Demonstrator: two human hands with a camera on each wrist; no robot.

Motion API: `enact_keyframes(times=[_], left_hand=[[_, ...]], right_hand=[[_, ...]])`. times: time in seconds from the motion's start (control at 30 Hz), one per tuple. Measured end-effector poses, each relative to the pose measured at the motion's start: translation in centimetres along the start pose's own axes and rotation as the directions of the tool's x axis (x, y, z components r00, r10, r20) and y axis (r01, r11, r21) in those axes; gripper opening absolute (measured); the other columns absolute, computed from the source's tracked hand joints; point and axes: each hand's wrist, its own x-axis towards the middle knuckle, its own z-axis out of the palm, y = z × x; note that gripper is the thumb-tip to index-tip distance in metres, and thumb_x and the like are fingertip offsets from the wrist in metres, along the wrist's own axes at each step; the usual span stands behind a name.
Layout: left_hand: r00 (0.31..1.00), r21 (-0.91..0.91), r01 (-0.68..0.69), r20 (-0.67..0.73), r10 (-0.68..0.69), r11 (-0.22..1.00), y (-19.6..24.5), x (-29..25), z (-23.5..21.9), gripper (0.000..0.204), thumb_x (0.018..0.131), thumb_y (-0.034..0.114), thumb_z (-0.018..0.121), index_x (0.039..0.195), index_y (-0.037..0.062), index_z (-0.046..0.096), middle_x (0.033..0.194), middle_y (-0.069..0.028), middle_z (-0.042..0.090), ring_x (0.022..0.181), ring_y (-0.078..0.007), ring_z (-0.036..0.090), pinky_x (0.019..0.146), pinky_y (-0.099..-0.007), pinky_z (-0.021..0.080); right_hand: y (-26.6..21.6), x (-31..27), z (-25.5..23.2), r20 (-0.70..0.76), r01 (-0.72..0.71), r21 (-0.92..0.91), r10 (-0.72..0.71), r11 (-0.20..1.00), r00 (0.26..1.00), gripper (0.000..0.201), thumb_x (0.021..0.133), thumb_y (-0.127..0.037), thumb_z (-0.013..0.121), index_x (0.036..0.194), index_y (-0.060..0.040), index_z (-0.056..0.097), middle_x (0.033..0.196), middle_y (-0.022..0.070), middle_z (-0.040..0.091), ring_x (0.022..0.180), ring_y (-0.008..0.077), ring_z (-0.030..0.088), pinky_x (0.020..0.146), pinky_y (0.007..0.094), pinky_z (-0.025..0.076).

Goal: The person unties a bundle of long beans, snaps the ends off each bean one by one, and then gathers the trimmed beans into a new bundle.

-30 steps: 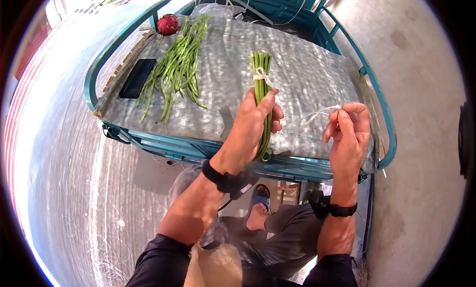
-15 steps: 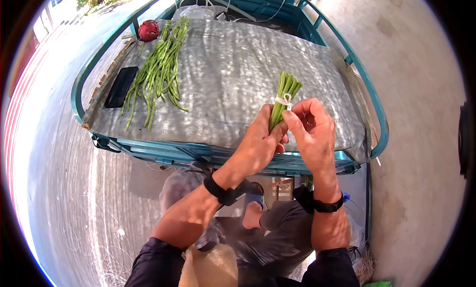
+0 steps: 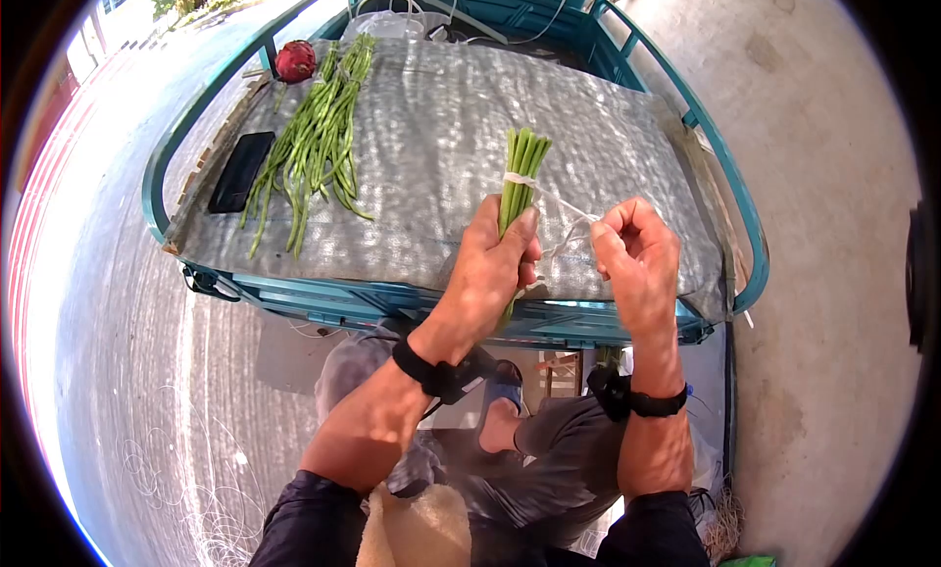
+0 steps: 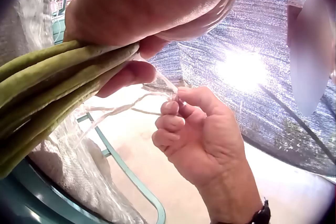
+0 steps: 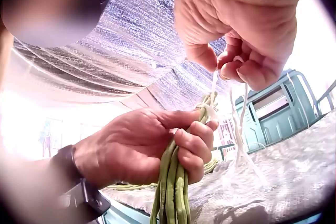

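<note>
My left hand (image 3: 482,273) grips a bundle of green long beans (image 3: 526,157), with the cut ends pointing up and away from me. White string (image 3: 520,179) is wound round the bundle just above that hand. To the right, my right hand (image 3: 642,263) pinches the string between thumb and curled forefinger, and a length of it stretches across from the bundle. Loose tails of the string (image 5: 240,140) hang under the right hand in the right wrist view. The beans (image 4: 58,82) run down past the left palm in the left wrist view.
A grey woven sheet (image 3: 431,155) covers the bed of a teal cart with side rails (image 3: 730,190). On its left lie another bunch of long beans (image 3: 312,150), a black phone (image 3: 240,173) and a dragon fruit (image 3: 294,61). A plastic bag (image 3: 387,24) sits at the back.
Half a second ago the right hand was up against the bundle at the string; now it is drawn off to the right, pulling a length out. The left hand and bundle moved slightly left.
</note>
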Motion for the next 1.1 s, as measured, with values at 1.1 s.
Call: enact_keyframes(times=[1.1], left_hand=[[0.998,0.194,-0.042,0.059,0.031,0.98,1.9,0.5,-1.8,0.043,0.11,0.044,0.058,0.121,0.0028,0.061,0.067,0.0022,0.047,0.056,-0.0059,0.039,0.052,-0.0237,0.032]], right_hand=[[4.0,4.3,-14.6,-0.465,0.109,0.328,0.06,0.938,0.883,0.012,0.101,-0.013,0.067,0.1,-0.003,0.061,0.095,0.0106,0.073,0.07,0.0142,0.065,0.061,0.03,0.054]])
